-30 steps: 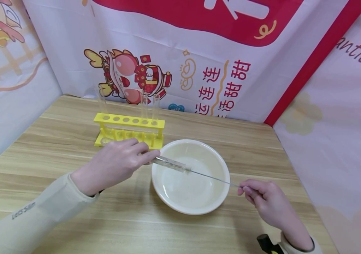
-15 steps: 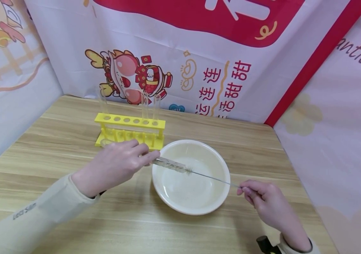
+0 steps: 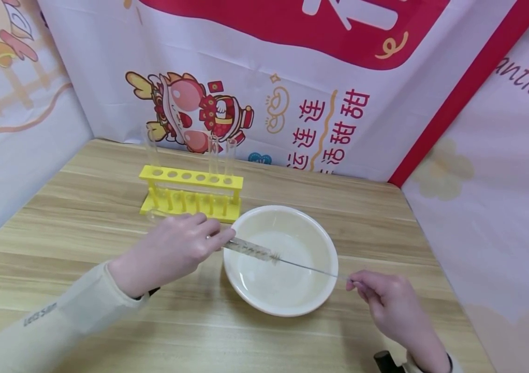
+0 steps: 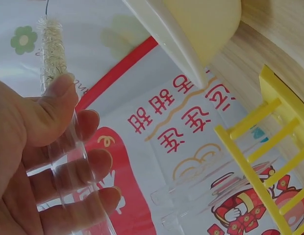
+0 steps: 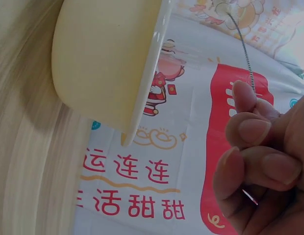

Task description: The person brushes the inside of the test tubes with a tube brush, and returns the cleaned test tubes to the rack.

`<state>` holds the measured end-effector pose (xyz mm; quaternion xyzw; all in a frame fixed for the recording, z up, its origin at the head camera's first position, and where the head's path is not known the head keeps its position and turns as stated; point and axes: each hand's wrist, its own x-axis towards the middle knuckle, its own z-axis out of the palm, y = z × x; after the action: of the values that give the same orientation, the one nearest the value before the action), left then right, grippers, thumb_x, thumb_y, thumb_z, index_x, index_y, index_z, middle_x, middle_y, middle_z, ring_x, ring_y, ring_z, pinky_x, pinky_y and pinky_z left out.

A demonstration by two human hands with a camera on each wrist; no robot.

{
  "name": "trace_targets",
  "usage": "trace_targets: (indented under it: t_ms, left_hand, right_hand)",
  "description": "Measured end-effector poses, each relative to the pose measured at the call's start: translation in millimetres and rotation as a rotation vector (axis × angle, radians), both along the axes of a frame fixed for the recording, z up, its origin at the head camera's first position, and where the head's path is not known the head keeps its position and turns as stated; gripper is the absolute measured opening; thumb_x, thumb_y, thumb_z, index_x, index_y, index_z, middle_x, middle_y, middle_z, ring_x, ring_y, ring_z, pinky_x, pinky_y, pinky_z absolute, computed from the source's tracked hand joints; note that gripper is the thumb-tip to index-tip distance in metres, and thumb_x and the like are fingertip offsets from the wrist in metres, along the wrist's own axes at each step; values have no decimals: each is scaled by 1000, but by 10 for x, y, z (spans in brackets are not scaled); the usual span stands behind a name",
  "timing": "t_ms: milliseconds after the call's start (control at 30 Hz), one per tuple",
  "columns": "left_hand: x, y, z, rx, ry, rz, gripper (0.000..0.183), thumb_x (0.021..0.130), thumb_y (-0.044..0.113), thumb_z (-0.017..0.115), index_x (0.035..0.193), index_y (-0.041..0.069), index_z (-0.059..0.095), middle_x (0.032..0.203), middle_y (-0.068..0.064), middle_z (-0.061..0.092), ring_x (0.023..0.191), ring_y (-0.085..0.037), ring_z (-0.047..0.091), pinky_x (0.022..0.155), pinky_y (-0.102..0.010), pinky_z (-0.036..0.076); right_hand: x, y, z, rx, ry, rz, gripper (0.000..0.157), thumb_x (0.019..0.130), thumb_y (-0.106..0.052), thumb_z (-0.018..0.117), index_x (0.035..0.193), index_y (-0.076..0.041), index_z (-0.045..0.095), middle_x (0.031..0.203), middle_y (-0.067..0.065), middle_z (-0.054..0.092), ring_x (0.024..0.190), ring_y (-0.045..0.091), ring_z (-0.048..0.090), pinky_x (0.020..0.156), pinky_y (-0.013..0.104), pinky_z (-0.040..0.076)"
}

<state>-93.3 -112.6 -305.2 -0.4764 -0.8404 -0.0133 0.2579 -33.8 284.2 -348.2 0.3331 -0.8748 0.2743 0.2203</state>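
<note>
On the near right of the white basin (image 3: 292, 299): one dark cylindrical fitting (image 3: 385, 361) at the right wrist, purpose unclear. Same side, slightly farther: the right hand (image 3: 387, 300), its fingers pinching the wire handle (image 3: 311, 269) of a bristle brush (image 4: 53, 46) well behind the bristles, presumably to leave a length of wire free for sliding or turning. Left of the basin: one pale sleeve (image 3: 36, 321), lettered; then the left hand (image 3: 176, 251), its fingers wrapped round a clear glass test tube (image 4: 68, 154), thumb near the mouth end, a hold likely meant to steady the glass against the brush. Tube: slightly tilted, mouth above the basin and pointing right, bristles within and a tuft at the lip; so placed, it seems, that drips would fall into the basin. Basin: round, standing on a wood-grain bench (image 3: 264, 344), between and beneath the working hands; whether it holds water cannot be told. Beyond the basin to the left, near its rim: one yellow rack (image 3: 193, 176), six holes, with one upright tube (image 3: 152, 153) at its left end and two upright tubes (image 3: 230, 159) at its right, probably kept there for easy reach. Farthest, behind the basin: one printed cloth (image 3: 339, 33), red and white, with cartoon figure and lettering.
</note>
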Motion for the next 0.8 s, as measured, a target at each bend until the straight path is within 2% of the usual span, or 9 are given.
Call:
trace_targets:
  t_ms: [200,267,333,367,433,500,633,733,800]
  left_hand:
    - [9,19,-11,3,-11,-3,34,81,7,82,114,7,72,98,-9,72,80,-25,68,64,-36,59]
    - [10,24,-15,5,-20,-4,33,82,7,81,113,7,72,98,-9,72,80,-25,69,65,-36,59]
    - [12,28,-13,6,-33,-4,32,82,8,82,113,8,72,98,-9,73,80,-25,69,65,-36,59]
    - [13,29,-12,6,-39,-4,32,82,9,81,112,8,72,98,-9,73,80,-24,69,65,-35,59]
    - [14,31,-9,3,-51,-3,31,83,9,81,113,9,72,98,-8,73,81,-24,69,65,-35,59]
    - [14,32,-5,-1,-66,0,31,83,9,80,113,10,72,99,-8,73,81,-23,69,65,-34,59]
    - [23,58,-18,28,-89,-18,31,82,10,82,112,13,73,97,-5,73,80,-21,69,64,-32,59]
    - [49,148,-51,31,-71,-85,31,82,8,81,111,15,72,91,-3,71,74,-19,67,59,-28,56]
    - [73,228,-67,21,-43,-127,30,83,7,79,111,15,71,86,-2,68,68,-17,63,52,-24,52]
  right_hand:
    - [-6,-8,-36,39,105,2,41,63,25,68,86,-9,72,79,-7,71,67,5,67,60,15,53]
    - [-6,-9,-40,44,123,1,34,70,20,64,86,-9,72,79,-7,71,67,6,68,61,16,54]
    - [-5,-14,-44,46,141,-2,21,87,8,60,85,-10,71,78,-7,71,67,7,68,61,16,54]
    - [-5,-19,-46,44,155,-2,20,94,1,56,85,-9,71,78,-6,71,66,8,68,61,17,54]
    - [-14,-33,-49,45,209,3,30,103,-12,47,84,-8,71,77,-6,70,65,10,69,59,17,55]
    - [-24,-57,-47,53,273,7,41,107,-20,40,82,-7,70,76,-5,70,63,12,69,58,18,55]
    - [-29,-135,-24,71,382,10,41,106,-13,39,80,-5,70,73,-4,70,58,14,68,52,20,54]
    - [-15,-263,0,103,441,35,38,103,-8,40,80,-6,70,70,-2,70,54,13,65,46,21,51]
    - [-12,-367,24,128,488,54,36,98,-1,38,81,-6,70,67,-3,67,46,9,55,40,18,43]
